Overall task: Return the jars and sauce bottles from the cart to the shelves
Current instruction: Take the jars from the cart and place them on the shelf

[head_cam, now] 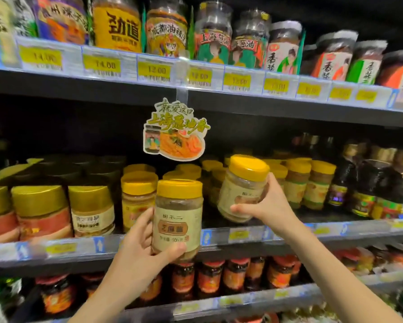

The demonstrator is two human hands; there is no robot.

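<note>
- A person's left hand (142, 248) wraps the lower part of a yellow-lidded jar, thumb across the foot of the label and fingers round the far side. This upright jar (178, 215) has its long axis vertical and its label facing the camera, and hangs just in front of the rail of the middle shelf (324, 230).
- The right hand (269, 206) grips a matching jar from its right side, thumb under the base. This tilted jar (239, 190) leans with its lid up and to the right, and is held higher than the first and seemingly further in, over the shelf's front edge.
- Both jars are in the air; neither has been set down.
- Their place appears to lie straight ahead: a row of shelved yellow-lidded jars (137, 194) stands on the middle shelf behind and on either side of the hands. A dark, open strip of shelf floor shows between the two held jars.
- The right hand looks the nearer to that opening. Its jar would likely need to be brought upright before it could stand there, while the left hand's jar is already upright and would only have to go forward over the rail.
- A paper promotion tag (176, 130) hangs from the upper shelf (126, 89) just above both lids, leaving little headroom.
- Gold-lidded jars (39, 206) fill the shelf to the left and dark sauce bottles (368, 183) the right; red-labelled jars (210, 276) line the shelf below.
- The cart is out of view.
</note>
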